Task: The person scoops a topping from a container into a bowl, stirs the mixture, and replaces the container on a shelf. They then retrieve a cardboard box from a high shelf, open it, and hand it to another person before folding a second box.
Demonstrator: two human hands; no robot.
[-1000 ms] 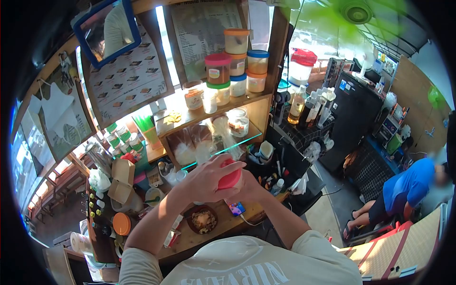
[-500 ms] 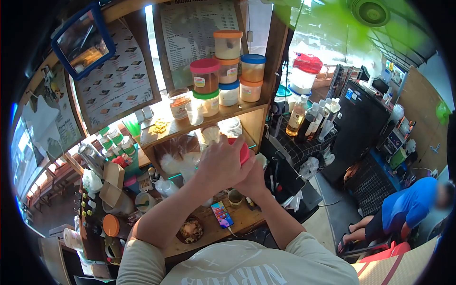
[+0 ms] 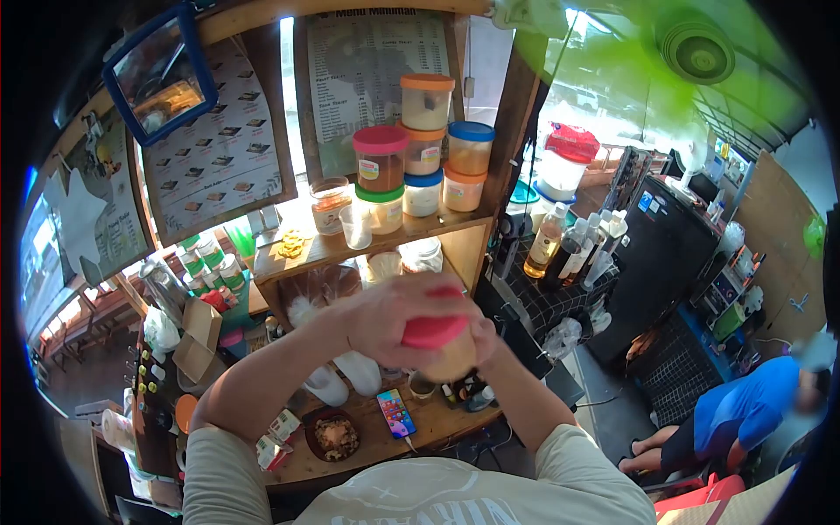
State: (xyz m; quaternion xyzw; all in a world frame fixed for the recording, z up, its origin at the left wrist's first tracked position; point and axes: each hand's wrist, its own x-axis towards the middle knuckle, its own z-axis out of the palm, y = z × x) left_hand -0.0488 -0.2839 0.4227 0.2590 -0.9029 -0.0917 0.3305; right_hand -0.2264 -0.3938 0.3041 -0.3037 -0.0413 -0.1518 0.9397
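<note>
**Both hands on a red-lidded jar at the drink stall**

Both hands are up in front of the chest, over the wooden counter (image 3: pixel 442 418). The left hand (image 3: pixel 381 319) is curled over the top of a red lid (image 3: pixel 435 331), fingers wrapped round its edge. The right hand (image 3: pixel 484 339) is closed around the jar (image 3: pixel 455 359) from the far side and underneath. The jar is up in the air, clear of the counter and tipped a bit. It's a bit blurry, so I can't tell what's inside, only that it looks tan.

Right below the hands there's a phone (image 3: pixel 395 413) lying flat with the screen lit. Just to the left of it is a dark bowl (image 3: pixel 330 435) with something brown and crumbly in it.

Behind the hands is a wooden shelf (image 3: pixel 306 254) with a stack of tubs (image 3: pixel 424 144) on top, lids in pink, orange, blue and green. A menu sheet (image 3: pixel 376 70) hangs behind them. Some bottles (image 3: pixel 547 241) stand off to the right. Someone in a blue shirt (image 3: pixel 744 407) is sitting at the far right, well apart from all this.
</note>
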